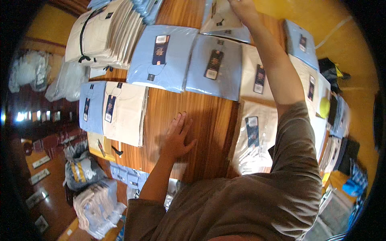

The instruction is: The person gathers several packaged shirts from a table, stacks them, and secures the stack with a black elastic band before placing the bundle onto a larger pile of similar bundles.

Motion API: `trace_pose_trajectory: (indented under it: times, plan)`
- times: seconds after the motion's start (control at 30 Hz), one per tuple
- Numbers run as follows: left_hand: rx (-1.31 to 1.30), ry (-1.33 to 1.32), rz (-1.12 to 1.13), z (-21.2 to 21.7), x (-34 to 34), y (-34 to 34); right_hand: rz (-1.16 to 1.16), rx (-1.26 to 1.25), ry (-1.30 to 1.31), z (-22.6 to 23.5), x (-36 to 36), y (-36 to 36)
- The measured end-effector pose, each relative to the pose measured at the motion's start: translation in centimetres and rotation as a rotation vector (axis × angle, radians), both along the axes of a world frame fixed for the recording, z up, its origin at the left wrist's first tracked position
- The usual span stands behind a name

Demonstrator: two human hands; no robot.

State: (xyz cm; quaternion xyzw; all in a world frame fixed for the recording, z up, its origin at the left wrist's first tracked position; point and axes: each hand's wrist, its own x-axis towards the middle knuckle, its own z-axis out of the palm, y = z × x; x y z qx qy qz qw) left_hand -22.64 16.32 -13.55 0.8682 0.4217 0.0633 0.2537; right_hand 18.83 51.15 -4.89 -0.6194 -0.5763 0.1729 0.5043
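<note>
My left hand (177, 138) lies on the striped wooden table (169, 110), fingers stretched out, holding nothing. At the far edge of the view my right hand (242, 9), partly cut off, grips the corner of a cream folded garment in a clear bag (225, 20). That garment overlaps a blue one beneath it. Nearer me, two bagged blue folded garments (173, 74) (203, 86) lie side by side, each with a dark hang tag. Under my right arm are more bagged cream garments (247, 90) (263, 128).
A tall stack of cream garments (94, 36), tied with black cord, stands at the far left. Blue (91, 124) and cream (126, 130) garments lie nearer. Bagged bundles (96, 209) fill the lower left. Another blue packet (299, 46) lies at the far right.
</note>
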Motion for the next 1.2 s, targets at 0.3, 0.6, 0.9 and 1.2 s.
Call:
trace_pose_trajectory:
  times: [0.3,0.6,0.9,1.2]
  plan:
    - [-0.565,-0.851,0.354,-1.0,0.6,-0.9,-0.272,0.070,0.284,11.7,-5.4,-39.9]
    - [-1.308,-1.170,0.282,5.9,13.1,-7.5,-0.338,-0.140,0.070,-2.3,-5.4,-55.6]
    - [-0.897,-0.786,0.063,2.8,19.2,-6.7,-0.504,-0.498,0.272,-4.9,0.5,-57.9]
    - [0.223,-0.581,-0.088,-4.9,19.5,-3.9,-0.598,-0.553,0.180,-7.8,2.4,-55.0]
